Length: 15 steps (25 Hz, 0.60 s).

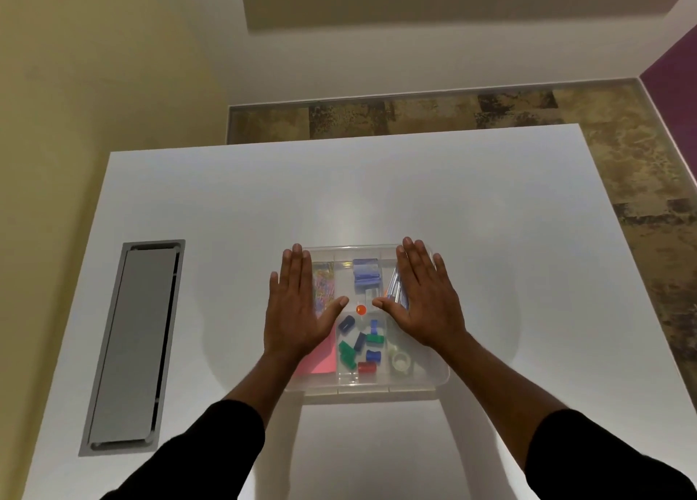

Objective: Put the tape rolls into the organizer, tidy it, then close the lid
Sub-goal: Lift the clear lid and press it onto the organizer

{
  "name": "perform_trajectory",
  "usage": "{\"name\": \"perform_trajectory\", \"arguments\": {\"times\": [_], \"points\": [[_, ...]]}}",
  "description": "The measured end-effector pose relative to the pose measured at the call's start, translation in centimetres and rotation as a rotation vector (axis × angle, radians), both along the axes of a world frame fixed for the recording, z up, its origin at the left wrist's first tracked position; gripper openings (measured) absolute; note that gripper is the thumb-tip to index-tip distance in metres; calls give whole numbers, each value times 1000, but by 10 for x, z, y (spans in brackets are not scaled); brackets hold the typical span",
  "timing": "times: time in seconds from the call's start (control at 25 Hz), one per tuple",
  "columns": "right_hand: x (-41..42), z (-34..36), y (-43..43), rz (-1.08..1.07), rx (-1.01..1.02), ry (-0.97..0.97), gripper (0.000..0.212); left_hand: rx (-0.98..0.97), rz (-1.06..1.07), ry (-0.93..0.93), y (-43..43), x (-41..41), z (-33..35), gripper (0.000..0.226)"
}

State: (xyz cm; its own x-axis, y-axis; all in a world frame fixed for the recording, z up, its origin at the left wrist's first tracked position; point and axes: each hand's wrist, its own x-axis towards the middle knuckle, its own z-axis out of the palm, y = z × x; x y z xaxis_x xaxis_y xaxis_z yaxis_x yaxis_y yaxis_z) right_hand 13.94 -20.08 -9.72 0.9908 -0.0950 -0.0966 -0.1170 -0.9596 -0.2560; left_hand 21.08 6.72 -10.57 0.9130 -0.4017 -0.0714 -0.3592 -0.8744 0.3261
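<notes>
Now your left hand (298, 307) and right hand (424, 297) lie flat, fingers spread, on the clear lid of the organizer (433, 377) on the white surface (226, 205). Press evenly along both edges until it seats. A tape roll (402, 360) sits in the near right compartment. No readable writing shows.

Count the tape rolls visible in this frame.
2, both clear rolls in the organizer's near right compartment: one nearer the camera, one just behind it, partly overlapped. The right hand and left hand lie flat on top, so more may be hidden.
</notes>
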Motion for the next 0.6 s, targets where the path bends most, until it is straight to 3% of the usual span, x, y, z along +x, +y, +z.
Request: {"name": "perform_trajectory", "arguments": {"times": [0.32, 0.6], "points": [[-2, 11, 1, 18, -74, 48, 112, 52, -17, 29, 3, 0, 9, 107], [-93, 16, 46, -148, -13, 69, 122, 13, 30, 55, 34, -74, 11, 106]]}}
